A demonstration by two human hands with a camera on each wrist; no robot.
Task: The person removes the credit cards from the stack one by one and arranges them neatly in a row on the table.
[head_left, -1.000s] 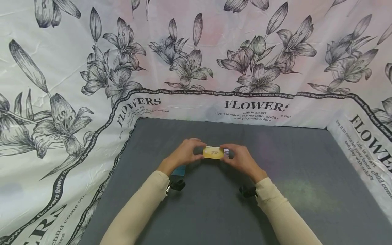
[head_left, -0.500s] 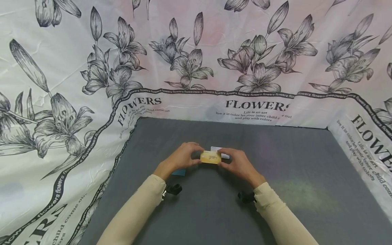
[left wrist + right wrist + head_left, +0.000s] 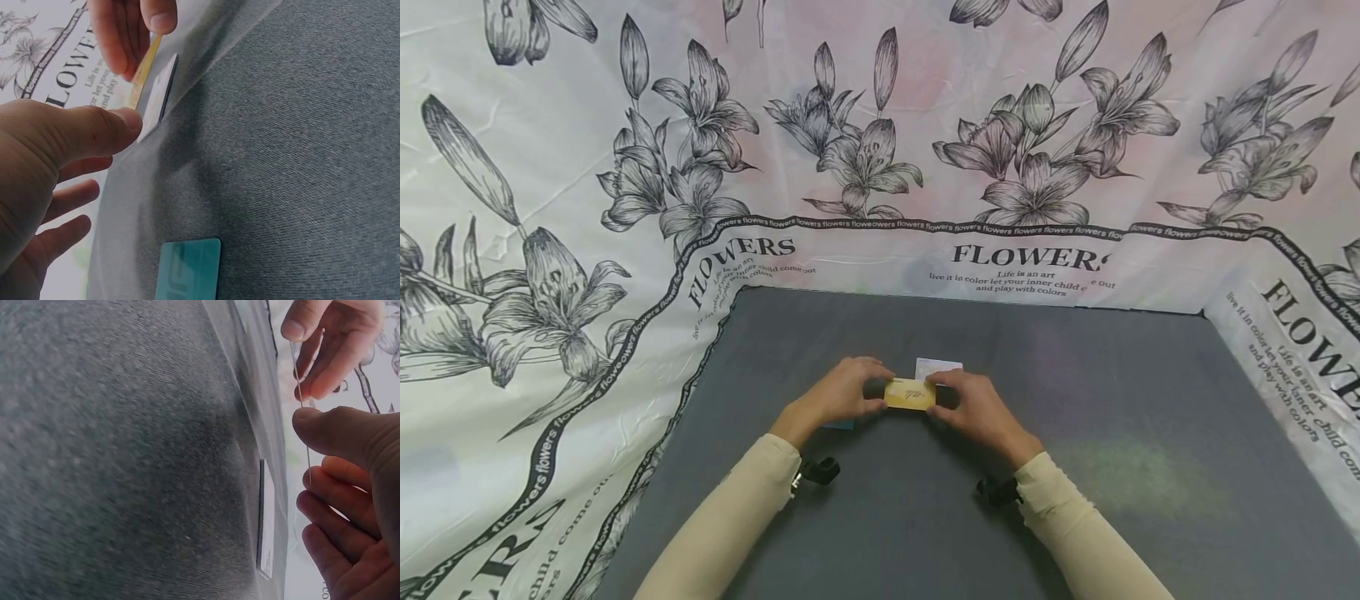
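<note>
A thin yellow card (image 3: 910, 394) with dark script is held up off the table between both hands. My left hand (image 3: 842, 390) pinches its left edge between thumb and fingers. At the other end, my right hand (image 3: 976, 408) pinches the right edge the same way. In the right wrist view the yellow card (image 3: 304, 434) shows nearly edge-on. Just behind it lies a white card (image 3: 936, 367), partly covered by the right fingers. A teal card (image 3: 189, 269) rests on the table below the left hand and is mostly hidden by it in the head view.
The dark grey table (image 3: 917, 517) reaches back to a wall covering (image 3: 880, 200) printed with lilies and "FLOWERS" lettering. This covering also runs down the left and right sides. A black device (image 3: 820, 472) is strapped to the left wrist, another black device (image 3: 997, 492) to the right.
Both hands have brought the yellow card nearer the body and slightly left. The white card behind it is now more exposed. The teal card is more covered by the left hand.
</note>
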